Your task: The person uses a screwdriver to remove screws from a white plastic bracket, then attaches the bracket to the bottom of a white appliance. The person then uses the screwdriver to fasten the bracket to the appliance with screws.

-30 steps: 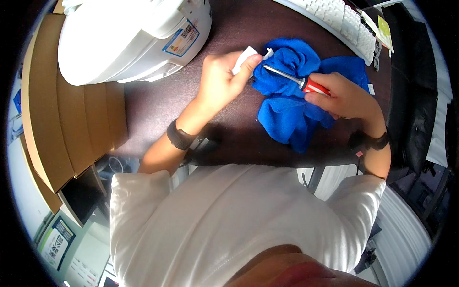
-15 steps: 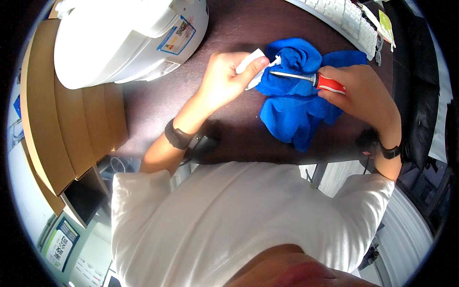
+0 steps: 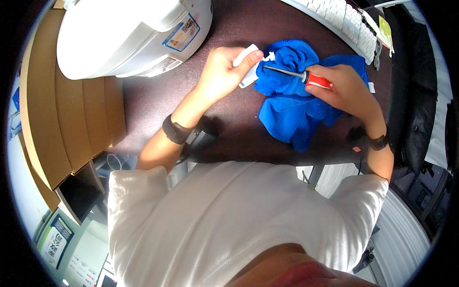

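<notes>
Grip closed, R hand [image 3: 343,88] round red screwdriver [image 3: 317,81], shaft [image 3: 287,71] pointing approx 9 o'clock over blue cloth [image 3: 292,122], L hand [image 3: 221,74] pinching white pc [image 3: 249,77], thumb [image 3: 252,58] toward 2 o'clock

Dark tabletop [image 3: 229,126], crumpled blue cloth [image 3: 289,117] on it, white keyboard [image 3: 342,21], rounded white appliance [image 3: 114,43]

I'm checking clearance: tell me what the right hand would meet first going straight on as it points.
Led by its screwdriver, the right hand would probably meet the white piece in the left hand; depth is unclear, so the tip might catch the blue cloth first.
</notes>
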`<move>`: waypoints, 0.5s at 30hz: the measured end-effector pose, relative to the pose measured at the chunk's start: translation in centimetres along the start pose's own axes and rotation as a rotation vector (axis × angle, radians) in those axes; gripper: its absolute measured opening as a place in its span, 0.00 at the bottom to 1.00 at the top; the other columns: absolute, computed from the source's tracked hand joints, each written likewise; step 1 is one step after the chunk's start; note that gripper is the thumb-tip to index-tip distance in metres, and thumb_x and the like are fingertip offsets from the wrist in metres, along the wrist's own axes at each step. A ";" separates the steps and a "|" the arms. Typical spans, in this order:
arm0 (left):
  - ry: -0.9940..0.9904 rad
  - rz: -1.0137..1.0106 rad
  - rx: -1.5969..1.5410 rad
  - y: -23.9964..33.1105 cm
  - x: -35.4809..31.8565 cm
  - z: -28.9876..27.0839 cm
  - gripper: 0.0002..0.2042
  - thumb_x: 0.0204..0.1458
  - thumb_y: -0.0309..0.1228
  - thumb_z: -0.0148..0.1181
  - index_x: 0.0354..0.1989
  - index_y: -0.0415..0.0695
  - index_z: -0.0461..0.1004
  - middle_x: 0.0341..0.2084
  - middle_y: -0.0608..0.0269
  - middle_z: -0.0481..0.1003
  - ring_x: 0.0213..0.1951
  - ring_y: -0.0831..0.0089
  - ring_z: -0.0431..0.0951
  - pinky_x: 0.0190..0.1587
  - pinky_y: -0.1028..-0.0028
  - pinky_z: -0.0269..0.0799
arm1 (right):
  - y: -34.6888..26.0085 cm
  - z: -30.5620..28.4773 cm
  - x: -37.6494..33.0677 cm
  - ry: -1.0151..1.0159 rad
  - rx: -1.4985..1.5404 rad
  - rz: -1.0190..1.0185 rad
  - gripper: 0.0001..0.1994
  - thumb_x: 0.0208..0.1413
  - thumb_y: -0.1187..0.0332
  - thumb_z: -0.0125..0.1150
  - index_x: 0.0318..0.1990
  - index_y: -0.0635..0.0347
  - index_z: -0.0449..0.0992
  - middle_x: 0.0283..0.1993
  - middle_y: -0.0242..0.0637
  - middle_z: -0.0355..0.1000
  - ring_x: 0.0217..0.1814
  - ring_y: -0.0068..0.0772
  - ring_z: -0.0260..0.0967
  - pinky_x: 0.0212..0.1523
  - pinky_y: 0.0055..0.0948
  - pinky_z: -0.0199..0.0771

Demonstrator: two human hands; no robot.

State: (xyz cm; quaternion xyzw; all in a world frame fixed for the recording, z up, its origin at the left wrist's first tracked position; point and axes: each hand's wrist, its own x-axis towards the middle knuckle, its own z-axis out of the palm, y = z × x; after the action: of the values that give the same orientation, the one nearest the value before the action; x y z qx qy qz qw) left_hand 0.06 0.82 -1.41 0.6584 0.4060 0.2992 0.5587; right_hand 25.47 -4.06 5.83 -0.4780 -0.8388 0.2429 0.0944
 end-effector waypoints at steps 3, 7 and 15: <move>0.074 0.026 -0.045 -0.1 0.0 0.0 0.18 0.56 0.41 0.54 0.24 0.37 0.77 0.14 0.62 0.75 0.19 0.80 0.74 0.22 0.79 0.66 | -0.2 1.5 -0.1 -0.014 0.254 0.123 0.11 0.51 0.60 0.59 0.31 0.59 0.71 0.23 0.48 0.69 0.25 0.48 0.69 0.24 0.36 0.65; 0.139 0.044 -0.048 -0.7 0.2 0.2 0.19 0.57 0.43 0.52 0.27 0.37 0.76 0.16 0.69 0.72 0.20 0.86 0.67 0.22 0.81 0.61 | -1.6 4.0 -0.7 0.108 0.341 0.246 0.12 0.54 0.60 0.57 0.29 0.60 0.68 0.22 0.48 0.68 0.22 0.49 0.68 0.21 0.35 0.63; 0.265 0.131 0.218 0.2 0.2 0.6 0.18 0.54 0.41 0.56 0.20 0.38 0.76 0.09 0.59 0.70 0.13 0.75 0.72 0.18 0.75 0.64 | -4.5 5.0 -0.7 0.144 -0.126 0.357 0.14 0.54 0.58 0.55 0.31 0.60 0.67 0.17 0.48 0.68 0.18 0.47 0.68 0.17 0.42 0.65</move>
State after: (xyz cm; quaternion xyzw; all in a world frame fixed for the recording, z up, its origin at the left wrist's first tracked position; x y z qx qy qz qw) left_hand 0.67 0.68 -1.32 0.6948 0.4625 0.3732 0.4050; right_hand 20.52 -8.14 3.82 -0.6403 -0.7453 0.1678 0.0794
